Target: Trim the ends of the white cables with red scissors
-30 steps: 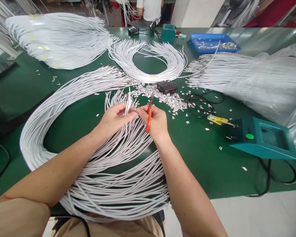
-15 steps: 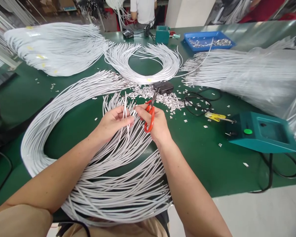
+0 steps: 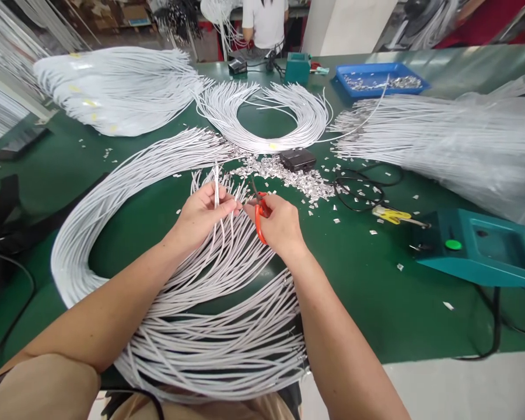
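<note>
Between the thumb and fingers of my left hand (image 3: pixel 200 214) a few white cables (image 3: pixel 217 185) are pinched, their ends pointing up. My right hand (image 3: pixel 284 224) holds scissors with red handles (image 3: pixel 259 220); the dark blades point up and to the left. The fingertips of both hands meet, or nearly so, near the cable ends; what lies between them is too small to make out. Below my hands spreads a large bundle of loose white cables (image 3: pixel 192 291), curving leftward into a thick loop (image 3: pixel 76 233) on the green table (image 3: pixel 354 303).
Small silvery scraps (image 3: pixel 289 174) lie heaped beyond my hands around a black box (image 3: pixel 297 159). On the right stands a teal machine (image 3: pixel 476 245) with a yellow-handled tool (image 3: pixel 392 215). More cable bundles (image 3: pixel 118 87), a blue tray (image 3: pixel 378 79) and a person (image 3: pixel 265 24) are farther back.
The scissors have turned in my right hand, their blades swinging from upper right to upper left. The left hand keeps hold of the cables. The whole view has shifted slightly.
</note>
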{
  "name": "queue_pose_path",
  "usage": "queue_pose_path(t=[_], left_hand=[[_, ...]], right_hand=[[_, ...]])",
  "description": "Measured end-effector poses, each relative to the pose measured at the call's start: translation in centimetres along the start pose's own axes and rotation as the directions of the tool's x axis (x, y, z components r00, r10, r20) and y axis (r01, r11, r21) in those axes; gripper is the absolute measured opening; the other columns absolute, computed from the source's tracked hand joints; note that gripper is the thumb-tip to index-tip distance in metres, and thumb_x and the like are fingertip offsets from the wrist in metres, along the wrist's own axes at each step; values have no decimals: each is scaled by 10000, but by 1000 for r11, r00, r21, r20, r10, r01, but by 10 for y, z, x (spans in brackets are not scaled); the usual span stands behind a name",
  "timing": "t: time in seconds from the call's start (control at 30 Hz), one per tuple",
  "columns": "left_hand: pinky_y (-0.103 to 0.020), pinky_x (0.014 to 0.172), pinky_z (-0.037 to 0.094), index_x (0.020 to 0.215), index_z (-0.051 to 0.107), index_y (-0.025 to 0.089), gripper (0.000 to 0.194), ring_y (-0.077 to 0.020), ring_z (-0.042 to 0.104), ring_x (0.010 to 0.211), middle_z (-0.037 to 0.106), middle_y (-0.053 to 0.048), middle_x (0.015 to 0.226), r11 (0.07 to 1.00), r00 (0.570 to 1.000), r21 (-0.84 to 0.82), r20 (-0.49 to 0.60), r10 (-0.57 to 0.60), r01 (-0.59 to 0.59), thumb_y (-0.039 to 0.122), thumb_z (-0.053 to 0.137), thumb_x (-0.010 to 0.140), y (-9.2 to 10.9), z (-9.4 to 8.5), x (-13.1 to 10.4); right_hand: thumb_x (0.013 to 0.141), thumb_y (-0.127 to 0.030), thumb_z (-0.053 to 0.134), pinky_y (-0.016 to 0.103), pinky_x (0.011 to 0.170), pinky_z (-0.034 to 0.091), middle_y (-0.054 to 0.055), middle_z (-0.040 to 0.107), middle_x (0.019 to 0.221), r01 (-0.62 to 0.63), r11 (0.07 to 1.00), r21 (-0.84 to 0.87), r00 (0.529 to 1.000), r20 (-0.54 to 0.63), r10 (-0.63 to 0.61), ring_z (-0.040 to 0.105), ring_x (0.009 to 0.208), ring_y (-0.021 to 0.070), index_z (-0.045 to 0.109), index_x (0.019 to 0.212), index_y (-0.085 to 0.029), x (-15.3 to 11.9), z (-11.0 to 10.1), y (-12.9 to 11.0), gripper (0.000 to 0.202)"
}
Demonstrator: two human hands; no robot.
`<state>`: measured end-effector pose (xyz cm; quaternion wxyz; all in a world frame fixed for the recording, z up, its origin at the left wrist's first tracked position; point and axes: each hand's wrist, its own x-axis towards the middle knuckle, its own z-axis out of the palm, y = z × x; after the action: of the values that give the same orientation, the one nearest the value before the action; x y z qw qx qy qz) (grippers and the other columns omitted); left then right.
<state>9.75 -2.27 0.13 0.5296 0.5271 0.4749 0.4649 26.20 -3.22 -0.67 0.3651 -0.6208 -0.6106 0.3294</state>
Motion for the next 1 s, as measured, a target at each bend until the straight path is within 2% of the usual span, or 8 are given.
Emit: queue_pose_path(t=[0.07,0.13,0.3,0.47,0.67,0.8,1.0], left_hand=[[-296,734,511,758,439,219,285,-131,647,695,629,39,726,999,1000,25,-12,21,-21,255,719,715,-1,-1,1],[-297,742,520,770,451,219,279,-137,663,707,646,38,736,997,999,56,-16,44,-43,248,724,719,-2,-1,0],[-302,758,529,767,482,215,259,-159,683,738,680,18,771,977,995,194,-30,100,-92,256,735,729,0,0,-3],[-275,741,510,782,524,204,226,-148,661,752,692,7,806,940,988,316,-51,149,-125,257,739,737,-1,-2,-3],[-306,743,524,790,534,200,254,-168,673,755,708,6,818,951,991,288,-44,125,-108,270,763,703,-5,-3,-1],[-335,749,538,775,489,210,212,-178,698,711,708,5,743,979,996,185,-14,90,-86,238,698,757,-2,-2,-3],[-292,685,512,759,420,217,244,-153,681,681,681,12,711,990,998,139,53,16,-23,259,658,795,3,-2,-5]], right_hand=[[805,-358,638,268,631,391,43,686,824,26,986,-163,999,34,-21,572,723,159,654,740,-180,0,1,1,191],[820,-382,621,267,612,364,45,672,805,60,965,-256,998,45,-51,567,725,164,649,736,-182,0,3,1,219],[856,-428,560,278,599,344,56,667,788,95,922,-374,995,57,-80,582,734,184,646,727,-191,-1,5,1,283],[878,-364,518,287,647,378,76,678,821,113,869,-482,993,88,-81,614,789,200,654,739,-191,-4,2,-1,260],[884,-328,528,278,683,393,63,662,791,144,834,-533,990,82,-118,608,790,186,636,721,-188,-4,1,1,240],[883,-304,526,281,668,380,54,640,753,174,820,-545,984,78,-157,592,770,182,602,681,-189,-4,4,4,245],[835,-227,526,292,639,350,57,630,740,196,836,-513,980,61,-192,561,743,180,575,645,-183,-2,3,8,201]])
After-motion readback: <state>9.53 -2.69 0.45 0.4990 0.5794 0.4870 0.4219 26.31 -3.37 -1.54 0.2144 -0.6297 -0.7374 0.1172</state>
